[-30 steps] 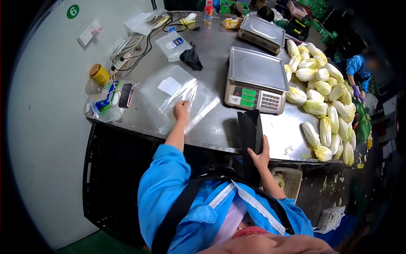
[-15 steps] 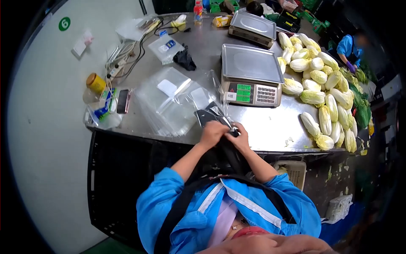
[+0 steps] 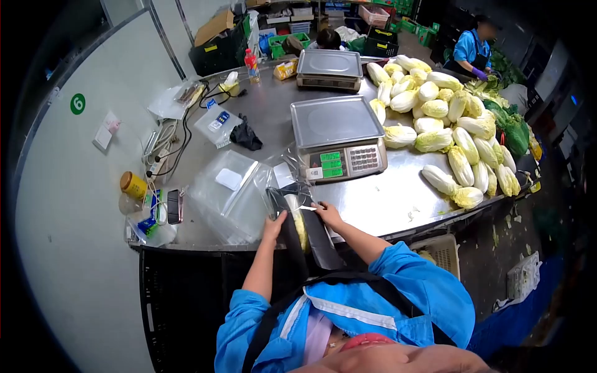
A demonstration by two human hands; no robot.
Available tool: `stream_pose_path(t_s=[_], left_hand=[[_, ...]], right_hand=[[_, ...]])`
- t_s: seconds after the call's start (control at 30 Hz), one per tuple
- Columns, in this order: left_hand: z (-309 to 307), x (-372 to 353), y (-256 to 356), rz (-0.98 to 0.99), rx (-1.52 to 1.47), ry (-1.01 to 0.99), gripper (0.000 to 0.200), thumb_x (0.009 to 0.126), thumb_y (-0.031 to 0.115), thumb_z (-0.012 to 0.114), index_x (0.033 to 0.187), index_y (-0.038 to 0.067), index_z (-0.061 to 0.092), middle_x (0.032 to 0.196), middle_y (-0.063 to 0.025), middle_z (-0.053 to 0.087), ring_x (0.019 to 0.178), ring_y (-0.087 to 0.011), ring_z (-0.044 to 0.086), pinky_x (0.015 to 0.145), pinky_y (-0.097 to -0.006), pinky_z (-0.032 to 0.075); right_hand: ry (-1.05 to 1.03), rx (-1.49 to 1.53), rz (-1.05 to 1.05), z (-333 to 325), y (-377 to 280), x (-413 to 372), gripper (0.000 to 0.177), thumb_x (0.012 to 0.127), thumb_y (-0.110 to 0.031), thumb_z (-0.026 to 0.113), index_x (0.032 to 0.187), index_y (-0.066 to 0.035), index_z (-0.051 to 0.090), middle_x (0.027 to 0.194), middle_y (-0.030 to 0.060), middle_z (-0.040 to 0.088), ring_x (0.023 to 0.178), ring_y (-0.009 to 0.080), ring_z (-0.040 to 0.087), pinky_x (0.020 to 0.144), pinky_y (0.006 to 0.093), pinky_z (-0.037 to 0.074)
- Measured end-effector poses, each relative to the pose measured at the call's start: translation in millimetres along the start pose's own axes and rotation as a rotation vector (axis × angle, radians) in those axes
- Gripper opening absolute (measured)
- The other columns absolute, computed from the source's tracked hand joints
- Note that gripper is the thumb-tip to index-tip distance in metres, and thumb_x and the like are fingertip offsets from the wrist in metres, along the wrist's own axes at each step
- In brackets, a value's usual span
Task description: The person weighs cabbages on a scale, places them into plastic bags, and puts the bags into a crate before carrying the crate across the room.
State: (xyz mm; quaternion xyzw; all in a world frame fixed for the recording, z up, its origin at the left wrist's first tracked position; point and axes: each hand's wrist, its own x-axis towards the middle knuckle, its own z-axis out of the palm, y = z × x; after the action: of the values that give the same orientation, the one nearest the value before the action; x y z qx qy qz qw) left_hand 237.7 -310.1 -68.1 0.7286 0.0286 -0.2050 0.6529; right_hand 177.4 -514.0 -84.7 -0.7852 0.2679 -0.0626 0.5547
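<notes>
My left hand point(image 3: 273, 225) grips the left edge of a black, glossy sheet-like piece point(image 3: 319, 239) at the table's front edge. On its opposite edge are the closed fingers of my right hand point(image 3: 328, 216). Between the spread black sides shows a long pale yellow and white thing point(image 3: 300, 229); its kind I cannot make out. Just left of my left hand lies a stack of clear plastic bags point(image 3: 214, 202). A digital scale point(image 3: 339, 124) with a lit green display stands beyond my right hand, its tray bare.
Many napa cabbages point(image 3: 460, 165) are heaped on the right of the metal table point(image 3: 398, 208). A second scale point(image 3: 329, 65), a black glove-like item point(image 3: 247, 134), cables point(image 3: 186, 124) and a phone point(image 3: 175, 206) lie around. A co-worker point(image 3: 471, 51) stands at the far right.
My hands have moved apart, spreading the black piece that they held bunched together. The pale yellow thing now shows between its sides. The view has tilted up.
</notes>
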Motion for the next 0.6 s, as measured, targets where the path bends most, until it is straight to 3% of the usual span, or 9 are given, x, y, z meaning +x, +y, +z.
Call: stream_pose_path(t_s=[0.07,0.13,0.2,0.27,0.33,0.43,0.47,0.57,0.6], left_hand=[[-2.8,9.2,1.9,0.086,0.096,0.075,0.052,0.077,0.038,0.062,0.104,-0.007,0.055,0.095,-0.0172,0.061,0.087,-0.0254,0.059,0.075,-0.0342,0.045],[-5.4,5.1,16.6,-0.149,0.481,0.206,0.046,0.084,0.038,0.051,0.09,-0.006,0.059,0.081,-0.0231,0.061,0.076,-0.0357,0.06,0.067,-0.0404,0.045],[-18.7,-11.6,-20.7,0.248,0.769,0.241,0.046,0.088,0.037,0.042,0.079,-0.005,0.059,0.076,-0.0275,0.057,0.071,-0.0435,0.056,0.062,-0.0459,0.043],[-15.3,-76.5,-12.3,0.288,0.856,0.141,0.039,0.086,0.032,0.045,0.081,-0.004,0.058,0.078,-0.0261,0.057,0.075,-0.0425,0.056,0.065,-0.0476,0.043],[-5.0,-120.0,-23.9,0.347,0.712,0.179,0.032,0.086,0.027,0.047,0.081,-0.002,0.057,0.073,-0.0231,0.057,0.071,-0.04,0.056,0.064,-0.0446,0.043],[0.7,-93.8,-1.0,0.31,0.471,0.189,0.028,0.085,0.023,0.046,0.076,-0.001,0.056,0.065,-0.0177,0.056,0.065,-0.0329,0.057,0.06,-0.0404,0.043],[6.4,-80.1,28.5,0.299,0.542,0.27,0.027,0.086,0.021,0.045,0.074,-0.001,0.055,0.062,-0.0161,0.055,0.06,-0.0289,0.054,0.057,-0.04,0.041],[2.7,-49.4,105.1,0.171,0.095,0.304,0.035,0.089,0.034,0.046,0.076,0.003,0.056,0.067,-0.0034,0.057,0.063,-0.0148,0.054,0.053,-0.0319,0.04],[15.0,-72.9,155.3,0.196,-0.384,0.176,0.033,0.089,0.035,0.047,0.083,0.003,0.057,0.076,-0.0037,0.06,0.069,-0.013,0.056,0.056,-0.0294,0.042]], right_hand=[[-0.065,0.071,0.172,-4.9,-6.1,9.2,0.051,0.079,-0.045,0.057,0.091,0.005,0.06,0.082,0.0146,0.063,0.075,0.0257,0.06,0.066,0.0355,0.045],[-0.13,0.146,0.35,-9.8,1.6,8.8,0.045,0.081,-0.041,0.056,0.084,0.003,0.06,0.077,0.0153,0.063,0.069,0.0287,0.06,0.062,0.0387,0.045],[-0.007,-0.29,-0.335,-20.8,17.4,-2.5,0.033,0.083,-0.032,0.053,0.075,-0.001,0.057,0.07,0.0198,0.059,0.063,0.0362,0.056,0.057,0.0438,0.042],[-0.275,-0.497,-0.333,-63.5,-8.1,-56.2,0.021,0.083,-0.023,0.051,0.078,-0.004,0.057,0.072,0.0222,0.057,0.069,0.0385,0.056,0.059,0.044,0.043],[-0.212,-0.202,-0.552,-88.6,-5.5,-92.2,0.019,0.082,-0.021,0.052,0.08,-0.002,0.055,0.076,0.0205,0.057,0.074,0.0374,0.057,0.063,0.0439,0.043],[-0.248,-0.145,-0.384,-79.3,-36.1,-48.0,0.018,0.084,-0.019,0.052,0.089,-0.002,0.054,0.068,0.0149,0.057,0.058,0.0238,0.057,0.054,0.0349,0.045],[-0.207,-0.021,-0.346,-81.7,-78.2,-33.8,0.021,0.082,-0.022,0.054,0.087,-0.002,0.05,0.073,0.0183,0.056,0.07,0.0344,0.057,0.062,0.0392,0.044],[-0.095,0.219,-0.586,-91.1,-161.4,21.9,0.028,0.081,-0.014,0.054,0.106,-0.004,0.049,0.077,0.0171,0.059,0.066,0.0307,0.058,0.06,0.0366,0.045],[-0.331,0.197,-0.379,-125.5,-214.0,4.6,0.028,0.084,-0.007,0.049,0.112,-0.004,0.048,0.076,0.0051,0.057,0.06,0.0099,0.052,0.052,0.0241,0.042]])
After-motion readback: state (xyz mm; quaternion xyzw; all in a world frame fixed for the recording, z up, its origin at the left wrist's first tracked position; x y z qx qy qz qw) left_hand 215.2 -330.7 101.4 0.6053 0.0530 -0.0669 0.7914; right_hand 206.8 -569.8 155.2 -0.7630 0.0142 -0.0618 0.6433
